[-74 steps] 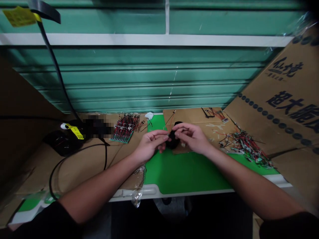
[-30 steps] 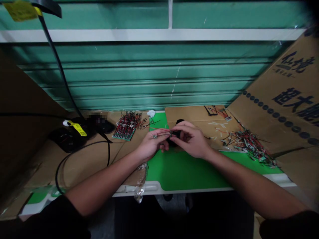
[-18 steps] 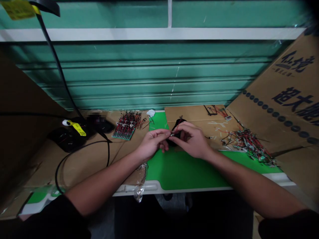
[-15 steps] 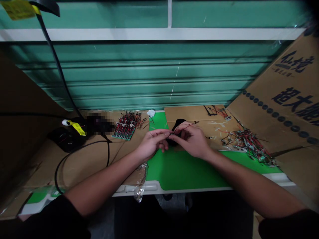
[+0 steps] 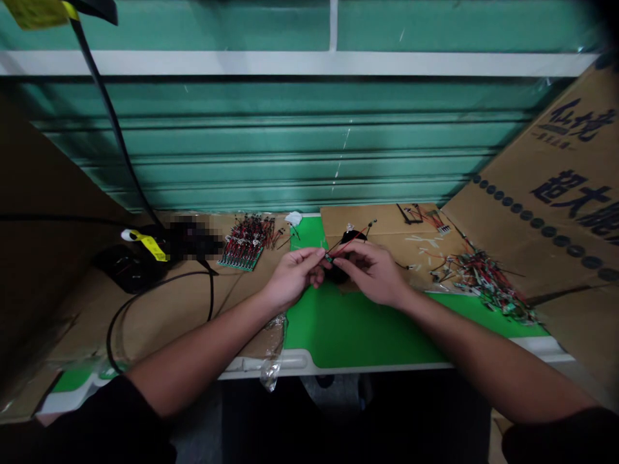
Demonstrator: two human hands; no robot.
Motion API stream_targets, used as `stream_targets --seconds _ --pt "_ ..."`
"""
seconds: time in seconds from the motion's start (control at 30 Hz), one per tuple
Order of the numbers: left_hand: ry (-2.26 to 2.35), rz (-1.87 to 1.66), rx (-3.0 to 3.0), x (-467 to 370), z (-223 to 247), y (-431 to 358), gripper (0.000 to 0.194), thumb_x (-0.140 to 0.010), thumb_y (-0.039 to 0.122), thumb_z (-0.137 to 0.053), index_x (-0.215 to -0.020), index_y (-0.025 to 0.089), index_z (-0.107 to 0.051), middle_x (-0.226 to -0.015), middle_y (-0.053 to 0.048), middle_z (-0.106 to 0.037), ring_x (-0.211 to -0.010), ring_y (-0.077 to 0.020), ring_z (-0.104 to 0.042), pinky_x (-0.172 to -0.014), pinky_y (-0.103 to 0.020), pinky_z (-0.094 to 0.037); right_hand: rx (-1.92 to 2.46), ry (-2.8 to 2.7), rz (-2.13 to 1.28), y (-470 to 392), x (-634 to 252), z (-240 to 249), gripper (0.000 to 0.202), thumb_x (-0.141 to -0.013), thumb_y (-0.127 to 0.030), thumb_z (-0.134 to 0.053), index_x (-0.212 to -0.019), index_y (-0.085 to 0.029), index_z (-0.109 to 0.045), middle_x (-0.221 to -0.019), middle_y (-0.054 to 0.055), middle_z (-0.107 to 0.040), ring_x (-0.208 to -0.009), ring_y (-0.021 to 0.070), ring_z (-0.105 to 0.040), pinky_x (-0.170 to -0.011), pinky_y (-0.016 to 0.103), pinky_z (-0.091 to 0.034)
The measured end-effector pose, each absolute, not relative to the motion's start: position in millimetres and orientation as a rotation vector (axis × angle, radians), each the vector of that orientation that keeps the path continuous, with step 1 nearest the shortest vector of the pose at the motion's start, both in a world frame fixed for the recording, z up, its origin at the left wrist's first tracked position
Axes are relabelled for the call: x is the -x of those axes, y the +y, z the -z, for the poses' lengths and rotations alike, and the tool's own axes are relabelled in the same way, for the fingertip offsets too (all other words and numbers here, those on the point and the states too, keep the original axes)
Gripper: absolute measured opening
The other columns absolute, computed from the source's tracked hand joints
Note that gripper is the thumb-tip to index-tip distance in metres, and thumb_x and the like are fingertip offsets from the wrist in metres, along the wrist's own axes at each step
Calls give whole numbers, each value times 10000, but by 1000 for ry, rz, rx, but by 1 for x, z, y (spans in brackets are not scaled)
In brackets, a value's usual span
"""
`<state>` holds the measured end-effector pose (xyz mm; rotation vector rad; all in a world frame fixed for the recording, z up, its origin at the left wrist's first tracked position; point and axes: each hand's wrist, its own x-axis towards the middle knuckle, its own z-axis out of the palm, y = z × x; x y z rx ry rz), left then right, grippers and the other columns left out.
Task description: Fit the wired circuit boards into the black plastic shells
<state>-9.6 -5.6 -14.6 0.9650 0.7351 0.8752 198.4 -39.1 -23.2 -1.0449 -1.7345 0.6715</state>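
Observation:
Between my two hands, over the middle of the table, is a small green circuit board (image 5: 329, 257) with thin red and black wires (image 5: 355, 235) running up and to the right. My left hand (image 5: 298, 270) pinches the board's left side between thumb and forefinger. From the other side, the fingers of my right hand (image 5: 368, 267) close on the board and its wires. A black object (image 5: 354, 236) stands just behind my hands, partly hidden by them. What it is I cannot make out.
On the left lies a green panel with rows of wired parts (image 5: 242, 248), beside a black cable (image 5: 113, 322). A heap of wired boards (image 5: 493, 283) lies at the right. White slivers (image 5: 423, 241) are scattered over cardboard (image 5: 377, 219). Cardboard walls (image 5: 546, 193) flank the table.
The small board and its red and black wires now show between my fingertips, the wires pointing up and right. My right fingers have shifted slightly; both hands stay in about the same place.

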Motion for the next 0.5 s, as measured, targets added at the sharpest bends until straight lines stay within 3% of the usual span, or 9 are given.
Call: stream_targets --seconds 0.27,0.5 --pt "718 -860 -963 8 20 -7 477 -767 554 -956 -879 130 -769 -750 -22 -719 -487 -73 -559 -409 -198 -399 937 -1743 -653 -36 -196 23 152 -1032 -354 -754 -1161 -289 -802 -1086 67 -766 -988 228 -731 -803 373 -621" --pt "756 -888 -1052 6 21 -5 510 -766 605 -934 -890 138 -770 -752 -22 -718 -475 -81 -550 -398 -214 -405 951 -1637 -743 -37 -193 22 171 -984 -374 -808 -1104 -254 -828 -1065 79 -715 -906 198 -702 -658 304 -601"
